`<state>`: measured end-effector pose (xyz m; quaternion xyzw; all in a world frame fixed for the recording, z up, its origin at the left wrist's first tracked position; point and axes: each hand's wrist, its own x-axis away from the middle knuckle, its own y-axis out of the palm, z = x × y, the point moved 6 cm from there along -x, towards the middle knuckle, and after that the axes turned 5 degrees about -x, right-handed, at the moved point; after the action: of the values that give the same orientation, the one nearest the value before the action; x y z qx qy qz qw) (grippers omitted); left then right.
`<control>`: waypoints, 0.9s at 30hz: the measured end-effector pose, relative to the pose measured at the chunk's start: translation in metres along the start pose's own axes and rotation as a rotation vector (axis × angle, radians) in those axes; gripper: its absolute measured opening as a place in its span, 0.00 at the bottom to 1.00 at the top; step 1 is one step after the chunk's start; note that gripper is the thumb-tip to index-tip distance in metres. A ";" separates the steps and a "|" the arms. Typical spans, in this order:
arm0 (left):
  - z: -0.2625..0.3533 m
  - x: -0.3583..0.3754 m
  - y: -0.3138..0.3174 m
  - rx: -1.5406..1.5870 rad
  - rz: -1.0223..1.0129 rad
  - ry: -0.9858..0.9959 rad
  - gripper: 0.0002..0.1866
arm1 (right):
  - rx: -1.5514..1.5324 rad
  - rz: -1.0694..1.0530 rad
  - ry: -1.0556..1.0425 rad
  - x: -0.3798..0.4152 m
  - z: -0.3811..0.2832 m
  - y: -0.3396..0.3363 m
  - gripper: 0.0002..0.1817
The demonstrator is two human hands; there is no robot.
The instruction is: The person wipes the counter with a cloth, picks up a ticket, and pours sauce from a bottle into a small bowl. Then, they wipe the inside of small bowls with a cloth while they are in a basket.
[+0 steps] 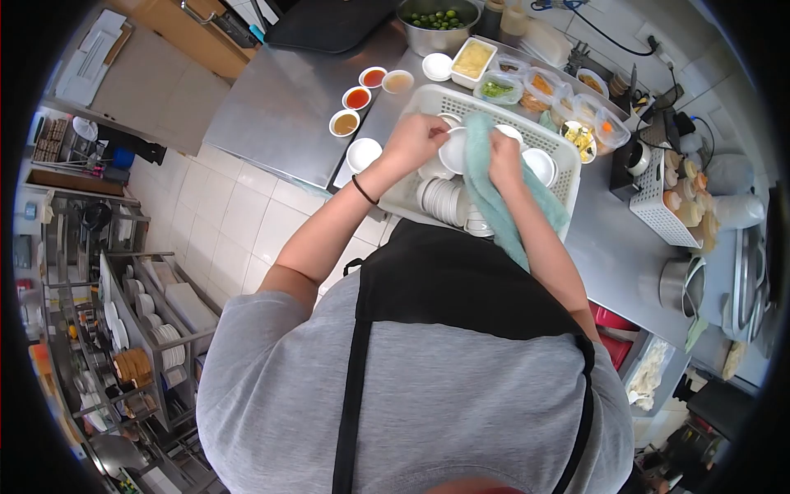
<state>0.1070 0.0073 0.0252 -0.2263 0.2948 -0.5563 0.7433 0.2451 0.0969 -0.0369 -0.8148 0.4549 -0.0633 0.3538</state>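
Observation:
Above a white perforated basket (pixel 428 97), my left hand (pixel 418 142) pinches the rim of a small white bowl (pixel 453 153). My right hand (pixel 504 158) grips a green towel (pixel 480 169), which touches the bowl's right side and hangs down over the basket's front edge. In the basket, a row of stacked white dishes (pixel 443 200) lies on its side below my hands. More small white bowls (pixel 539 166) rest at its right. Another white bowl (pixel 363 155) stands on the counter, left of the basket.
Sauce bowls (pixel 356 98) stand on the steel counter (pixel 276 107) at the left. Behind the basket are a metal bowl of green fruit (pixel 438 18) and several food containers (pixel 499 87). A white crate (pixel 658 202) and a metal pot (pixel 681 286) stand right. Shelving (pixel 152 329) holds dishes at lower left.

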 end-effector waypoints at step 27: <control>-0.001 -0.019 0.005 -0.299 0.097 0.103 0.05 | -0.432 0.299 -0.272 0.012 -0.020 -0.027 0.23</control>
<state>0.1057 0.0272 0.0253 -0.2912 0.4226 -0.4803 0.7113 0.2626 0.0858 -0.0073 -0.7962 0.5212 0.1978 0.2352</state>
